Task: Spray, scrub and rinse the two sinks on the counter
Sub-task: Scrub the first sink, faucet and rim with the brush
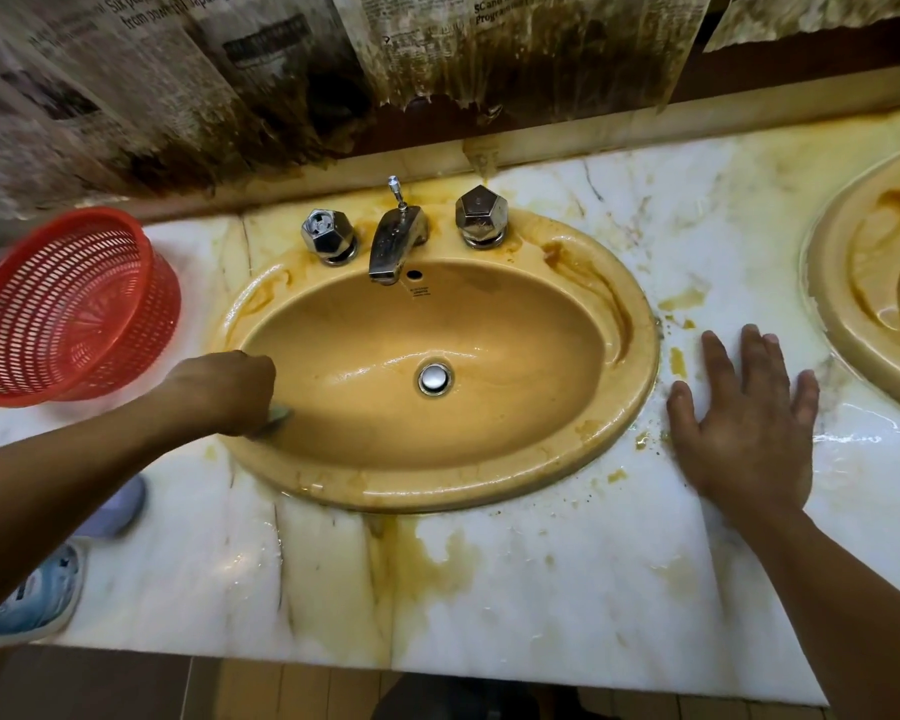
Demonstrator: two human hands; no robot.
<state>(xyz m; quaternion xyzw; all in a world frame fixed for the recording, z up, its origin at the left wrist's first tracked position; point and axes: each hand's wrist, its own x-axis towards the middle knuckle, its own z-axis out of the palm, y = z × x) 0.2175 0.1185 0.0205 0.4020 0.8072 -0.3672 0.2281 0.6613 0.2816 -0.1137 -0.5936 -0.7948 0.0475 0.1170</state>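
My left hand (230,389) grips a green scrub pad (276,419) against the near sink (489,475)'s left wall, my right hand (749,423) spread flat on the worktop (541,589).

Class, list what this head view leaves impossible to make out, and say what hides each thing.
Head view:
- Green pad: mostly hidden inside the left hand; its kind is unclear.
- Second sink: cut off by the right edge; no drain or faucet shows.
- Maker's print below the faucet: too small to read.
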